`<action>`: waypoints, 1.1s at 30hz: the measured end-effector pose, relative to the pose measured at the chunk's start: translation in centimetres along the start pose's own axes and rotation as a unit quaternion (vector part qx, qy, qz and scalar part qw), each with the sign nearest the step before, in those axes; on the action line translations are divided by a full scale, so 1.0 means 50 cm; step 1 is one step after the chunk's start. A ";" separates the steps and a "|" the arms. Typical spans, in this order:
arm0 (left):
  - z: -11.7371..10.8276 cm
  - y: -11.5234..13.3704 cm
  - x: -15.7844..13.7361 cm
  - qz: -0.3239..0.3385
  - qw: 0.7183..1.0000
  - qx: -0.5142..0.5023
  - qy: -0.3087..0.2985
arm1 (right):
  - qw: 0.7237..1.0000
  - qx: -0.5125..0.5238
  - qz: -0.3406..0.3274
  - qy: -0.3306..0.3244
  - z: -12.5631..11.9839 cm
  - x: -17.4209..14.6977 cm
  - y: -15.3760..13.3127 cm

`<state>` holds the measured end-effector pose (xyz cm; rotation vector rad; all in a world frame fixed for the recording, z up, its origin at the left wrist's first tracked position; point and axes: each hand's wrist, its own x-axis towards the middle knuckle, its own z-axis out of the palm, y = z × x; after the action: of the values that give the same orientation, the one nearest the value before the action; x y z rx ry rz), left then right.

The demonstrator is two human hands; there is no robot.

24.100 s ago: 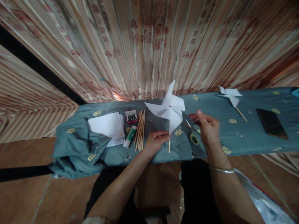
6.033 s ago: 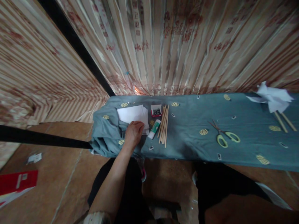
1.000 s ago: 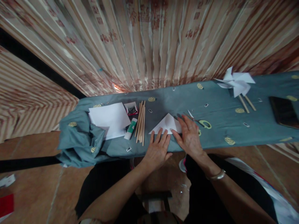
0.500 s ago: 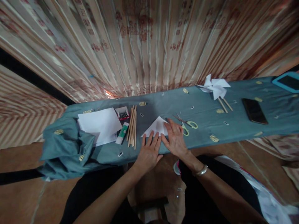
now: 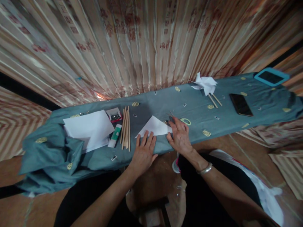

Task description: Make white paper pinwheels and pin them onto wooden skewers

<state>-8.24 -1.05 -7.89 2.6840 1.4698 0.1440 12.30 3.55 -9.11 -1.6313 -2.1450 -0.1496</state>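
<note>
On the cloth lies a folded white paper triangle (image 5: 155, 124), with a narrow strip sticking out at its right end. My left hand (image 5: 143, 154) rests flat on its lower edge, fingers stretched out. Just right of the paper, my right hand (image 5: 181, 137) lies over a pair of scissors with a yellow-green handle (image 5: 186, 121). Its fingers cover the middle of the scissors and the other handle loop, while the thumb stays apart near the paper strip. The blade tips show beyond the fingers.
Left of my hands are thin wooden sticks (image 5: 126, 129), a glue stick (image 5: 115, 136), a small box of metal pins (image 5: 115, 115) and white paper sheets (image 5: 88, 127). Paper pinwheels (image 5: 205, 83), a phone (image 5: 240, 104) and a blue-framed device (image 5: 272, 76) lie to the right. A curtain (image 5: 142, 47) hangs behind.
My right hand has moved right, off the triangle and onto the scissors. The paper strip at the triangle's right end is now uncovered. My left hand stays on the paper. The view has shifted right.
</note>
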 end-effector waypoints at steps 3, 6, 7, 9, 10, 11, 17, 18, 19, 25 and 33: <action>-0.002 -0.001 0.001 0.001 1.000 0.006 -0.005 | 1.000 -0.009 0.011 0.000 -0.006 -0.002 0.013; -0.002 -0.002 0.002 -0.003 1.000 0.008 -0.013 | 1.000 -0.020 0.020 -0.002 -0.014 -0.002 0.025; -0.002 -0.002 0.003 -0.004 1.000 0.008 -0.015 | 0.999 -0.025 0.022 -0.003 -0.018 -0.002 0.028; -0.003 -0.002 0.003 -0.004 1.000 0.008 -0.016 | 0.999 -0.034 0.022 -0.005 -0.026 -0.001 0.034; -0.004 -0.002 0.003 -0.004 1.000 0.007 -0.015 | 0.999 -0.038 0.021 -0.004 -0.031 -0.001 0.036; -0.005 -0.001 0.003 -0.005 1.000 0.006 -0.014 | 0.999 -0.040 0.019 -0.003 -0.036 -0.001 0.036; -0.007 0.009 0.001 -0.005 1.000 0.004 -0.025 | 0.994 0.037 -0.102 -0.022 -0.043 -0.018 0.004; -0.006 0.010 0.001 -0.004 1.000 0.005 -0.026 | 0.990 0.056 -0.129 -0.032 -0.038 -0.023 -0.005; -0.004 0.011 0.001 -0.008 1.000 0.006 -0.023 | 0.985 0.069 -0.152 -0.040 -0.032 -0.028 -0.014; 0.005 0.013 0.004 -0.025 1.000 0.000 0.005 | 0.978 0.054 -0.196 -0.047 -0.014 -0.037 -0.037; -0.015 -0.018 -0.002 -0.014 0.998 -0.049 0.022 | 0.980 0.019 -0.190 -0.052 -0.022 -0.030 -0.040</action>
<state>-9.14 -0.64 -7.24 2.5977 1.4711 0.2676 11.04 1.21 -8.36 -1.2158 -2.5057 -0.1392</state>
